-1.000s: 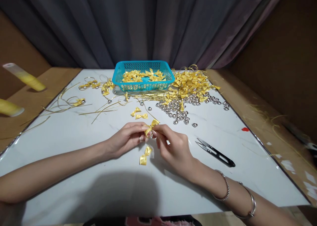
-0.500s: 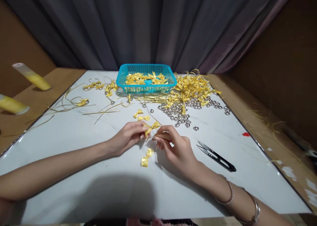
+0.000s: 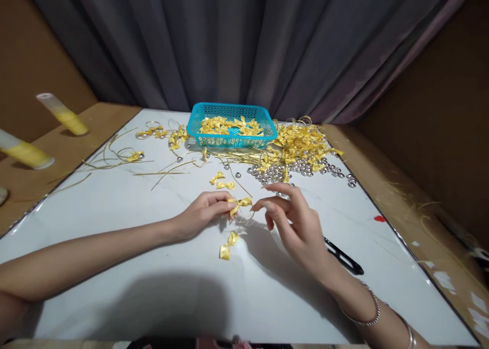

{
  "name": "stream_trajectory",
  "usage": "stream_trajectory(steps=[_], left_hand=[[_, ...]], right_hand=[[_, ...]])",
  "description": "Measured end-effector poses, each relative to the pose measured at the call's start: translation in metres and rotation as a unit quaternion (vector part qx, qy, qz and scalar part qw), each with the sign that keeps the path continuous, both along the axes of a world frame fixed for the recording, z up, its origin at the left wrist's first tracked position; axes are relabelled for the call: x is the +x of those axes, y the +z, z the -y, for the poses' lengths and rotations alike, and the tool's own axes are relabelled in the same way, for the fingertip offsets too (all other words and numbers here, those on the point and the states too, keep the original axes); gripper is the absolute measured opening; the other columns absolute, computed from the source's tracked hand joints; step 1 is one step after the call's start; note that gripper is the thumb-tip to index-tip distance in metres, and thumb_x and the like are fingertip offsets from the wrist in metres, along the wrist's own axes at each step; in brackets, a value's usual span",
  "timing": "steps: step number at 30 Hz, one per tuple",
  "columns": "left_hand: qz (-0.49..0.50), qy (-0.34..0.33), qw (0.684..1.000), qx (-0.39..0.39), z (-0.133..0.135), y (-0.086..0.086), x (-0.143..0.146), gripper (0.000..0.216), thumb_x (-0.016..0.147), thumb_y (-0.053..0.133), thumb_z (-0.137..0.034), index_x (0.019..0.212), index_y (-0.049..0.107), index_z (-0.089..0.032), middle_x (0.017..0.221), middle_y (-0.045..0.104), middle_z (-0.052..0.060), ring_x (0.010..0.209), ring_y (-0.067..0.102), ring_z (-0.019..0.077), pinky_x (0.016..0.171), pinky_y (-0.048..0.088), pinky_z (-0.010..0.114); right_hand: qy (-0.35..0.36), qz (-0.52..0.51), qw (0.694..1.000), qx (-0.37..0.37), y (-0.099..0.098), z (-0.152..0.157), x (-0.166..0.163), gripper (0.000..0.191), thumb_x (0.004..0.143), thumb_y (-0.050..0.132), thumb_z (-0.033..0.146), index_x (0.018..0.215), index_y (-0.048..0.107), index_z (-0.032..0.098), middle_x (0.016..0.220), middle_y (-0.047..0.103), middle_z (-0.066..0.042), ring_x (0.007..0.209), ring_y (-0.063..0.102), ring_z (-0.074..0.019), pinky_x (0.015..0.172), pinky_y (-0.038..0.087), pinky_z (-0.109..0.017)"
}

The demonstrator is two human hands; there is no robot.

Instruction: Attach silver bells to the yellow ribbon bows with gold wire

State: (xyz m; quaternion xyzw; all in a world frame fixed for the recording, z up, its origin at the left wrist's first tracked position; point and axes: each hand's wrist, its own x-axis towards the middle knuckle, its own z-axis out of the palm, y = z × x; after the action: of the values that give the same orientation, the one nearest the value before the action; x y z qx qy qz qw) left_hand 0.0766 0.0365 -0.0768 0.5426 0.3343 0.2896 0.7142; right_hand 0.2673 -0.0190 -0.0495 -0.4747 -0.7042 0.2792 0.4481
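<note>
My left hand [image 3: 204, 214] pinches a small yellow ribbon bow [image 3: 240, 203] above the white table [image 3: 114, 221]. A thin gold cord loops down from the bow. Just right of it my right hand [image 3: 296, 221] is lifted, thumb and forefinger near each other, the other fingers spread; it may hold the thin cord, but I cannot make that out. Another yellow bow [image 3: 227, 245] lies on the table below the hands. Two more bows [image 3: 221, 181] lie just beyond them.
A blue basket [image 3: 233, 141] with yellow bows stands at the back. Right of it are a pile of bows [image 3: 301, 137] and silver heart beads [image 3: 275, 173]. Black thread snips [image 3: 344, 257] lie by my right wrist. Gold cords [image 3: 114, 158] and yellow spools [image 3: 63, 113] are at left.
My right hand has let go of the bow, moved right and lifted, its fingers opening. The left hand keeps the bow. The camera has tilted slightly.
</note>
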Motion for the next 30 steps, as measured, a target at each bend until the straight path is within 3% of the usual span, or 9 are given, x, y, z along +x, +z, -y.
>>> stream_trajectory(steps=[3,7,13,18,30], left_hand=[[-0.002,-0.009,1.0,0.013,0.0,-0.002,-0.001,0.022,0.082,0.057,-0.031,0.068,0.057,-0.014,0.065,0.054,0.0,0.06,0.045,0.01,0.058,0.034,0.023],[-0.011,-0.023,0.999,0.035,0.0,-0.003,-0.001,0.023,0.082,0.054,-0.032,0.068,0.056,-0.014,0.065,0.053,0.0,0.062,0.047,0.0112,0.061,0.036,0.025],[-0.043,-0.056,0.995,0.073,0.001,-0.002,-0.001,0.025,0.08,0.055,-0.035,0.068,0.055,-0.014,0.063,0.052,-0.001,0.06,0.045,0.0111,0.058,0.035,0.025],[-0.034,-0.058,0.995,0.073,0.002,0.0,-0.002,0.019,0.078,0.054,-0.031,0.076,0.06,-0.014,0.067,0.057,0.001,0.065,0.05,0.0131,0.063,0.038,0.026],[-0.03,-0.05,0.994,0.089,0.004,0.0,-0.002,0.017,0.079,0.053,-0.029,0.07,0.055,-0.014,0.063,0.051,-0.001,0.061,0.046,0.0117,0.059,0.037,0.024]], right_hand=[[-0.003,0.022,0.999,0.029,0.004,-0.003,0.003,0.015,0.095,0.039,0.026,0.106,0.047,0.021,0.077,0.065,-0.001,0.052,0.052,-0.0093,0.052,0.042,-0.024],[0.037,0.147,0.985,0.086,0.007,-0.013,0.002,0.023,0.096,0.036,0.028,0.085,0.053,0.018,0.073,0.059,-0.003,0.061,0.053,-0.011,0.057,0.04,-0.024],[0.144,0.364,0.916,0.09,0.008,-0.034,-0.002,0.043,0.098,0.025,0.039,0.07,0.049,0.017,0.057,0.048,-0.001,0.048,0.038,-0.0106,0.047,0.026,-0.025],[0.174,0.427,0.873,0.159,0.006,-0.043,-0.007,0.046,0.099,0.02,0.036,0.065,0.046,0.018,0.053,0.043,0.0,0.046,0.03,-0.0112,0.046,0.018,-0.027],[0.195,0.396,0.892,0.096,0.001,-0.04,-0.011,0.031,0.093,0.028,0.023,0.067,0.043,0.018,0.053,0.041,0.002,0.044,0.027,-0.0092,0.046,0.021,-0.025]])
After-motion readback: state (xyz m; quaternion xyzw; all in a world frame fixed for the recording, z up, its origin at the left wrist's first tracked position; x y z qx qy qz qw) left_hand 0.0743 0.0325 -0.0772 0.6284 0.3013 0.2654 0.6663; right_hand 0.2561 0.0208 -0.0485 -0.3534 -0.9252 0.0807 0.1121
